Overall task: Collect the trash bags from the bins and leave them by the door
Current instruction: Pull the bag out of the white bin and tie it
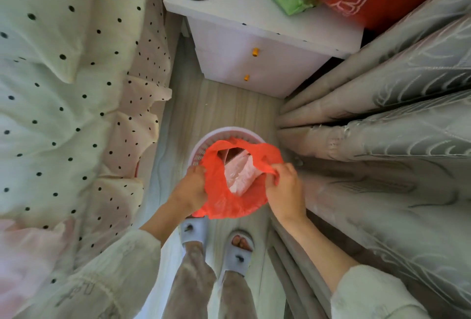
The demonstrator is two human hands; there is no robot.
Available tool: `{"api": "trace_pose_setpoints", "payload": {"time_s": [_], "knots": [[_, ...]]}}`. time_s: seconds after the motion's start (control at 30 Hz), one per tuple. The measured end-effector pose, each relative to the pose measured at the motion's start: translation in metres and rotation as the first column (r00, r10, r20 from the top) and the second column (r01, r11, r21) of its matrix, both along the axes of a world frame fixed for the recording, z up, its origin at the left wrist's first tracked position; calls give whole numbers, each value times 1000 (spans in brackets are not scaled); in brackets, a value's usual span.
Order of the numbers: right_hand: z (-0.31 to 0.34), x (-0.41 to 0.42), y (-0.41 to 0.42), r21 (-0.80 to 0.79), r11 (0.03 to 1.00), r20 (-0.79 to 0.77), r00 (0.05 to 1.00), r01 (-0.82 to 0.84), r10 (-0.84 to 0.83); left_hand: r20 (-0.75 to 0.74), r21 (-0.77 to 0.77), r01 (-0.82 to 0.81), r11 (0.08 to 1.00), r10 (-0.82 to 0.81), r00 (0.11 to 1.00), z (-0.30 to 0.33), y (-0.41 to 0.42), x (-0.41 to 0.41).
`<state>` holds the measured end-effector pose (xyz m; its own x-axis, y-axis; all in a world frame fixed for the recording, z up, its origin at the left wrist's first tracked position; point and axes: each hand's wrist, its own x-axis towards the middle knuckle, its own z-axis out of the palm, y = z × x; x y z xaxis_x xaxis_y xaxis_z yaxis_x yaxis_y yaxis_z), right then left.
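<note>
Two hands on one red trash bag (229, 201), mouth held open between them. Left hand (191, 188) grips the bag's left edge, fingers curled over the plastic. Right hand (285, 188) pinches a stretched red handle loop at the bag's right edge. Bag sits in a pale round slatted bin (221, 133); bin rim shows just beyond both grips, farther from the person. Inside the bag, between the two grips: crumpled pale pink-white plastic (239, 173); other contents cannot be made out. Bin stands on wood-look floor (224, 104). Beyond it, a white two-drawer nightstand (254, 46) with yellow knobs. Left of left hand: polka-dot bedding (63, 89). Right of right hand: grey patterned curtains (382, 140), close by. Below the grips: two feet in pale blue slippers (237, 255).
</note>
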<state>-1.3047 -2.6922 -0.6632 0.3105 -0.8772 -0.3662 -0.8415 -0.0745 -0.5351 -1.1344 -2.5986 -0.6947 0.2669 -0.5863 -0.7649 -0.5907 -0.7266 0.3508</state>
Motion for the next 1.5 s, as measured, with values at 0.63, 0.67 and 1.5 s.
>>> {"api": "trace_pose_setpoints", "payload": {"time_s": [0.63, 0.67, 1.5], "knots": [[80, 29, -28, 487, 842, -17, 966, 233, -257, -663, 267, -732, 627, 671, 332, 112, -17, 0], [86, 27, -27, 497, 839, -6, 968, 220, -251, -653, 283, -732, 620, 683, 326, 121, -17, -1], [217, 21, -9, 289, 937, 304, 909, 195, -283, -652, -9, -825, 566, 622, 434, 257, -1, 6]]}}
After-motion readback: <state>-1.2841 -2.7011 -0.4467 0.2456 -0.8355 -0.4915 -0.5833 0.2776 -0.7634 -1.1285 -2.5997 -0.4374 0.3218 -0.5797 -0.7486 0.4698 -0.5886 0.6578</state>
